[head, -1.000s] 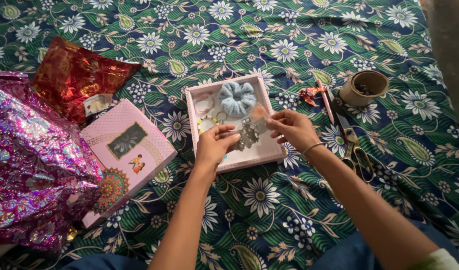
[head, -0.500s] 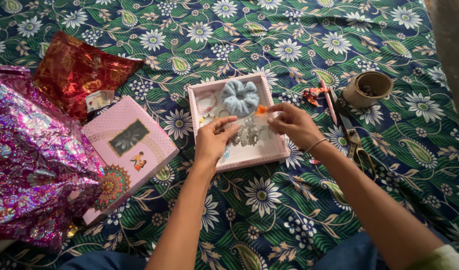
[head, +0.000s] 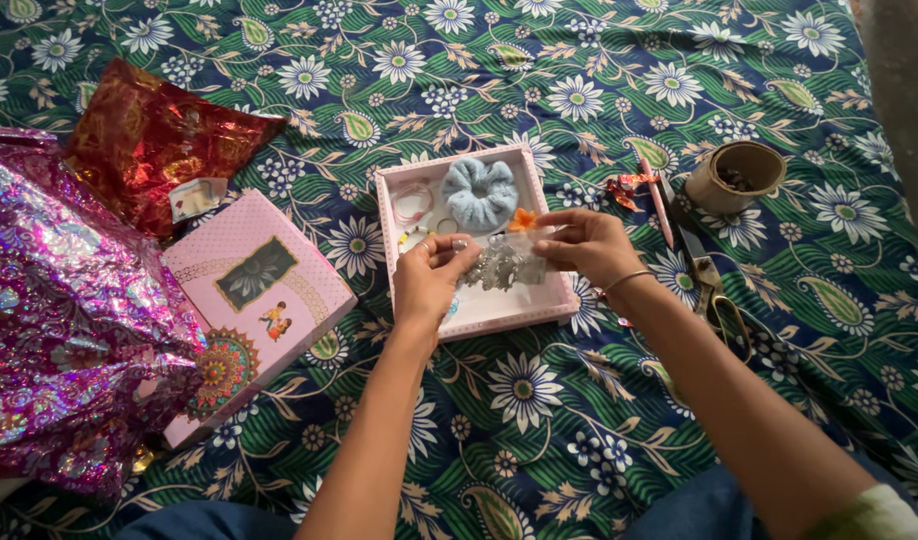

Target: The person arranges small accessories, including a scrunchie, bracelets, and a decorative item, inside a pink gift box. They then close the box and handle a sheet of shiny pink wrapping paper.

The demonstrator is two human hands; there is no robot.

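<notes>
While my left hand [head: 429,277] and right hand [head: 582,245] pinch the clear packet of silver earrings [head: 501,262] above the pink box [head: 479,312], I fear a loose grip could drop it onto the scrunchie [head: 479,193].

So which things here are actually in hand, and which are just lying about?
In hand:
left hand
right hand
clear packet of silver jewellery
open pink box

Lying about:
pink box lid
foil wrapping
scissors
tape roll
</notes>
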